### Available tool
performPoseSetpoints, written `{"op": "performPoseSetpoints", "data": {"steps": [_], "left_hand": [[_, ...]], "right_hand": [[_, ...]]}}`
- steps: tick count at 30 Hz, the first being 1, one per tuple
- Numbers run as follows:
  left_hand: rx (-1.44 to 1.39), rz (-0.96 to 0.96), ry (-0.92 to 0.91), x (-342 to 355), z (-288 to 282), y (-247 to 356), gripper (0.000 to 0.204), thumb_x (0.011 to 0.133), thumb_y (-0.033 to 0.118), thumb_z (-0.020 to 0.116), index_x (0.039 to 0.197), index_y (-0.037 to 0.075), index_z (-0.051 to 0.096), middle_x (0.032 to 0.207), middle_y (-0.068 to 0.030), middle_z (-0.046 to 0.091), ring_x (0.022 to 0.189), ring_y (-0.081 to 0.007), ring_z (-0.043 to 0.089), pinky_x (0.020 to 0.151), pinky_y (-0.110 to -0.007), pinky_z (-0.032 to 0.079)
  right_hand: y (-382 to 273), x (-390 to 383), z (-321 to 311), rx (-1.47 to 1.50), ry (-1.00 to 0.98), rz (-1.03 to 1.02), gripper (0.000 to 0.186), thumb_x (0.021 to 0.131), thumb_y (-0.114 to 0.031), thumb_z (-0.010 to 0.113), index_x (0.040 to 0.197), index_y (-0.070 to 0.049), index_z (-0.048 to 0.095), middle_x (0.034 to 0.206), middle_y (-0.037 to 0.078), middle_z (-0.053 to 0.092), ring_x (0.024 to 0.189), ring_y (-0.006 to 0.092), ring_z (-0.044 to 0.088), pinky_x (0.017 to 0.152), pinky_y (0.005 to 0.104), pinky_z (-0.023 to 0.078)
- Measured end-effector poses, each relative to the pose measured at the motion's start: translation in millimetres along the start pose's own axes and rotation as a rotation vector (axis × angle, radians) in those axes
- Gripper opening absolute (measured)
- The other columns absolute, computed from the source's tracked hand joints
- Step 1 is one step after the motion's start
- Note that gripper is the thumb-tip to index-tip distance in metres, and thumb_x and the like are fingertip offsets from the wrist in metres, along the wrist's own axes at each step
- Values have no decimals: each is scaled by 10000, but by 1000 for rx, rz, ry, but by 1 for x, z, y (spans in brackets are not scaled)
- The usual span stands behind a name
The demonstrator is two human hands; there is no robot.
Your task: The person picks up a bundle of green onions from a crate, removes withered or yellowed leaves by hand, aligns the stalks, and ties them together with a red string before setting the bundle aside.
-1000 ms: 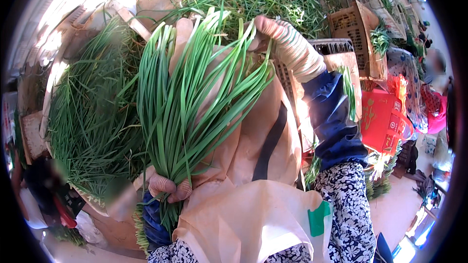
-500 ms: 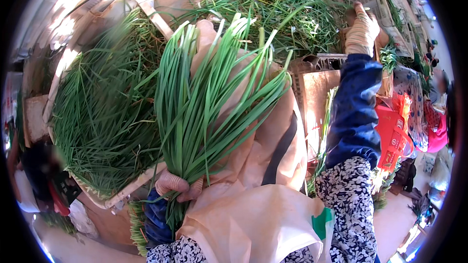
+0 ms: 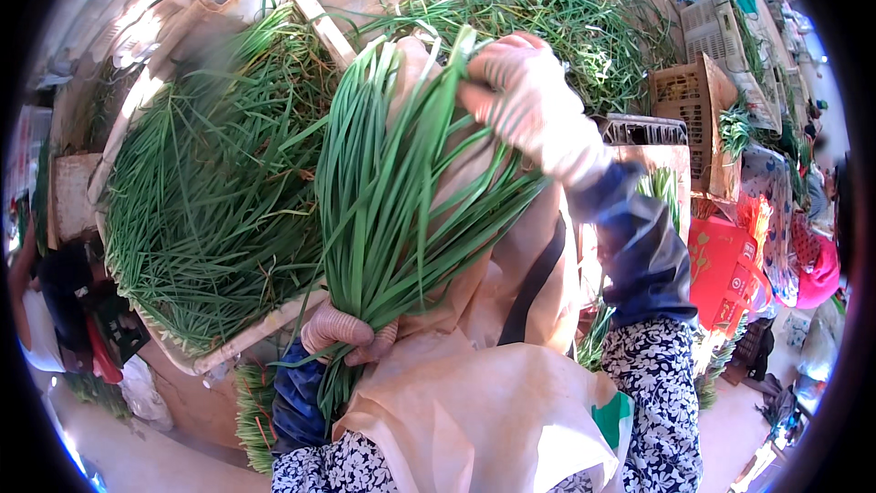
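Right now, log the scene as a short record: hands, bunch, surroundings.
Left hand: closed around the green bunch, near its lower end
Right hand: at the far ends; blurred, grip unclear
Bunch shape: long leaves, fanned out
Left side: pale-rimmed container holding greens
Beyond: loose heap of greens
Right side: brown crate, red box

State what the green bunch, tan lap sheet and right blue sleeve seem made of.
Green bunch: fresh plant leaves, faintly glossy; long, narrow blades show it. Tan lap sheet: perhaps thin plastic or coated cloth, smooth, given its creases. Blue sleeve: maybe slick synthetic, given shiny folds.
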State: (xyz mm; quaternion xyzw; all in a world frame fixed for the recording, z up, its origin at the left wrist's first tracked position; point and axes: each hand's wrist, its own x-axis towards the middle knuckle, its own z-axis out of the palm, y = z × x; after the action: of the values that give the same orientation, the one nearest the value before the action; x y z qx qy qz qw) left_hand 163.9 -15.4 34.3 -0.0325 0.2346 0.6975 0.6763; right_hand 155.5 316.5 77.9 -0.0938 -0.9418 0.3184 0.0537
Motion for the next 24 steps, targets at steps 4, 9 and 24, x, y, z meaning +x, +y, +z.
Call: {"op": "performPoseSetpoints", "data": {"steps": [4,9,24], "left_hand": [[-95,-5,80,-1,5,-3,518,769,198,741,1156,-86,543,511,-134,519,324,-149,404,327,-286,302],[-129,-27,103,-8,4,-2,632,717,148,749,1260,-58,498,599,-162,565,344,-148,408,337,-269,292],[-59,-93,-49,3,-6,8,736,825,163,702,1402,-41,292,616,-180,574,365,-164,444,367,-289,354]], "right_hand": [[-33,-38,-11,-273,-48,-525,193,727,-248,726,681,-132,578,775,50,556,934,269,557,1008,479,387],[-18,-46,-67,937,5,-141,170,871,-138,672,1009,-39,668,997,92,662,945,216,628,880,342,479],[123,20,-22,1222,-218,252,357,897,-141,672,1214,5,598,966,82,663,903,201,647,871,334,532]]}}
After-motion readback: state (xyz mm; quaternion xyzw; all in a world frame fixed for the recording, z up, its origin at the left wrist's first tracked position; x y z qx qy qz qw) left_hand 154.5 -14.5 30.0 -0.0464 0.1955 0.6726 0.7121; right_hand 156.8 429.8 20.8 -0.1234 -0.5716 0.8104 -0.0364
